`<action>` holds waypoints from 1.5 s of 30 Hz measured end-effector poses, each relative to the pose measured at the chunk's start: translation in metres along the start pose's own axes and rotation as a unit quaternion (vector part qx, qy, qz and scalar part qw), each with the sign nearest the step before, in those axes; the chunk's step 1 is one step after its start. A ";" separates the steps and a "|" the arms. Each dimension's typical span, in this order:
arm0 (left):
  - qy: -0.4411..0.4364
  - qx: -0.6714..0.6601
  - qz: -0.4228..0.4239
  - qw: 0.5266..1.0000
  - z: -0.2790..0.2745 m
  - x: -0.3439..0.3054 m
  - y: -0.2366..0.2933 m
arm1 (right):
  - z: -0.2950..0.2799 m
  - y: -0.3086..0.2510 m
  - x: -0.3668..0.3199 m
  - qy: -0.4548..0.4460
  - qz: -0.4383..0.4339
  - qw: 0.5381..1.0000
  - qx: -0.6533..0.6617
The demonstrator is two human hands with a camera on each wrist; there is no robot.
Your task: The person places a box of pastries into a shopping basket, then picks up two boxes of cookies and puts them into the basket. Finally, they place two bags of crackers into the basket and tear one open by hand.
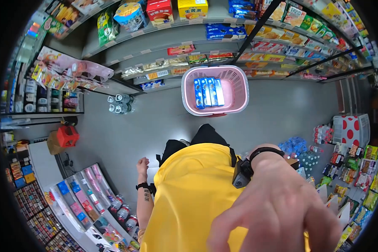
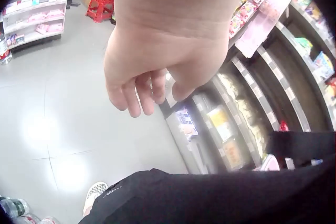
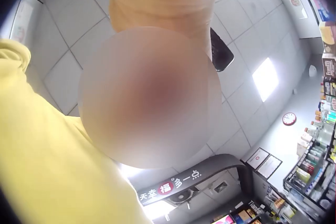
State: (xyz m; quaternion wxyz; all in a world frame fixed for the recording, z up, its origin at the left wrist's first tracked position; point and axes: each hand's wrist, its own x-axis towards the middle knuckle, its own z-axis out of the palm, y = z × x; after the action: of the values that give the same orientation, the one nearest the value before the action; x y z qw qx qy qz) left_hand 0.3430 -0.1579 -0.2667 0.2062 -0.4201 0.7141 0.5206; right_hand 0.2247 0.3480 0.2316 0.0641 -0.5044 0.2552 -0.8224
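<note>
In the head view, your right hand point(image 1: 277, 212) is up close to the lens, fingers loosely spread, holding nothing. Your left hand point(image 1: 143, 164) hangs at your side, loosely curled. The basket point(image 1: 239, 88) sits on the floor ahead of your feet, well apart from both hands, with blue boxes point(image 1: 208, 92) inside.

In the left wrist view, its fingers point(image 2: 134, 98) are relaxed and empty, with shelves point(image 2: 236, 113) beside them.

The right wrist view shows only ceiling point(image 3: 252, 35) and your shirt point(image 3: 42, 171), so you cannot tell the grip there.

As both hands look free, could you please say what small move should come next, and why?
Probably reach the right hand down to the pink basket: it stands on the floor ahead with blue boxes inside, and the left hand also holds nothing.
</note>
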 end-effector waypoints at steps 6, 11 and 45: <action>-0.040 -0.030 -0.037 0.998 0.002 0.000 -0.094 | 0.045 0.054 0.020 -0.042 0.103 0.994 -0.018; -0.046 0.031 -0.046 0.997 0.000 -0.007 -0.185 | 0.022 0.118 -0.044 0.044 0.471 0.838 -0.272; 0.092 -0.336 -0.169 0.922 0.264 -0.213 -0.276 | -0.497 -0.005 -0.160 -0.079 0.594 0.194 -0.777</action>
State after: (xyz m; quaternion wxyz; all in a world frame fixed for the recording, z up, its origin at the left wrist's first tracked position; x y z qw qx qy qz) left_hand 0.6504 0.1377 -0.3667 0.0714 -0.6247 0.4320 0.6465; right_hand -0.1262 0.5868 -0.0728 0.1294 -0.0613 0.9828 0.1164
